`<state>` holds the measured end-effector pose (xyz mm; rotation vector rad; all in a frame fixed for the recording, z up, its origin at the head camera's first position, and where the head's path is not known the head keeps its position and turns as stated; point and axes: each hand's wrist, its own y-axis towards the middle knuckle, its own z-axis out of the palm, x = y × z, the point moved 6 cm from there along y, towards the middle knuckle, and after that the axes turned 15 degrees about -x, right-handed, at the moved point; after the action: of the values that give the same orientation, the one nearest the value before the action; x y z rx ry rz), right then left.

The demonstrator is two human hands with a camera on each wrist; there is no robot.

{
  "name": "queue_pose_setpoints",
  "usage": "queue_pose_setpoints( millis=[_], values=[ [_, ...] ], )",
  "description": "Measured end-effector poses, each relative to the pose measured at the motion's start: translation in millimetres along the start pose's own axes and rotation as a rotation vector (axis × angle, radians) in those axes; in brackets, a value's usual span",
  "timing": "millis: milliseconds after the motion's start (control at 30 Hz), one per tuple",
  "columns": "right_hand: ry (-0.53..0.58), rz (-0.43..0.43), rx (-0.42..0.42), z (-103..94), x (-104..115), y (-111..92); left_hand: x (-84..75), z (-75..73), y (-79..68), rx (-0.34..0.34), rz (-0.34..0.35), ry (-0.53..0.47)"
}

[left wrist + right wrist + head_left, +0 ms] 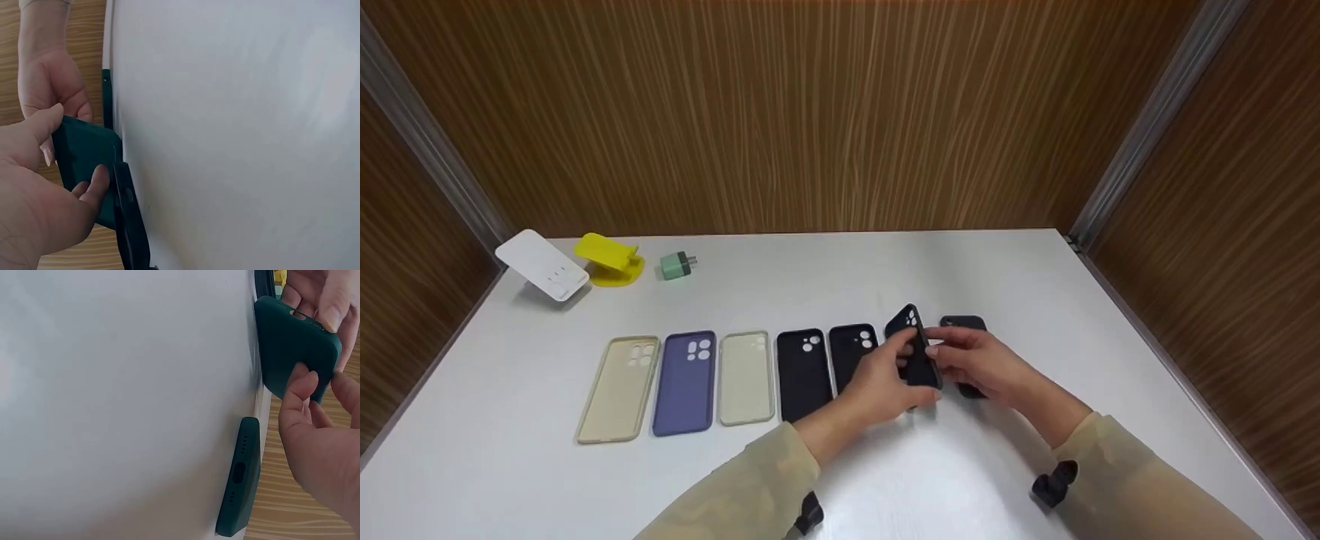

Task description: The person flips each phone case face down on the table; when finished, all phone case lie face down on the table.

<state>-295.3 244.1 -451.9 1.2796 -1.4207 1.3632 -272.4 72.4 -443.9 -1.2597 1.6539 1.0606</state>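
A dark phone case (921, 367), green in the wrist views, is tilted up from the white table between both hands. My left hand (881, 384) grips it, thumb at its lower end and fingers on its inner side, as the left wrist view shows with the case (87, 151). On the other side, my right hand (990, 364) pinches the case's long edge, with fingertips against its outer back (289, 343). Beside the right hand lies another dark case (964, 322), partly covered by that hand. A black case (849, 352) lies just left of the held one, partly behind the left hand.
Leftward in the row lie another black case (802, 375), a pale case (746, 379), a purple case (684, 386) and a cream case (615, 390). Behind them stand a white stand (540, 262), a yellow stand (611, 259) and a green plug (675, 265). Wood-grain panels enclose the table.
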Motion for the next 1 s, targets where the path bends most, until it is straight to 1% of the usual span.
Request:
queue_pose_setpoints(
  millis=[133,233,467,733,867,933,1000],
  values=[
    [-0.011,0.008,0.015,1.2,-2,0,1.9,-0.8,-2.3,-0.009,-0.066,-0.081],
    [-0.009,0.005,0.032,1.9,-1,-1,2.8,-1.4,-3.3,-0.016,-0.095,-0.141],
    [-0.007,-0.001,0.072,4.9,1,-2,4.6,-3.6,-4.1,-0.025,-0.129,-0.258],
    [0.003,-0.021,0.088,9.8,4,0,7.0,-6.5,-2.0,-0.047,-0.177,-0.345],
    [-0.011,-0.037,0.087,11.5,4,1,7.0,-6.3,-2.5,-0.040,-0.222,-0.403],
    [-0.022,-0.041,0.081,12.2,4,2,7.0,-6.6,-2.8,-0.035,-0.247,-0.418],
    [-0.039,-0.048,0.075,13.1,3,2,6.5,-7.3,-2.8,-0.032,-0.256,-0.428]
  ],
)
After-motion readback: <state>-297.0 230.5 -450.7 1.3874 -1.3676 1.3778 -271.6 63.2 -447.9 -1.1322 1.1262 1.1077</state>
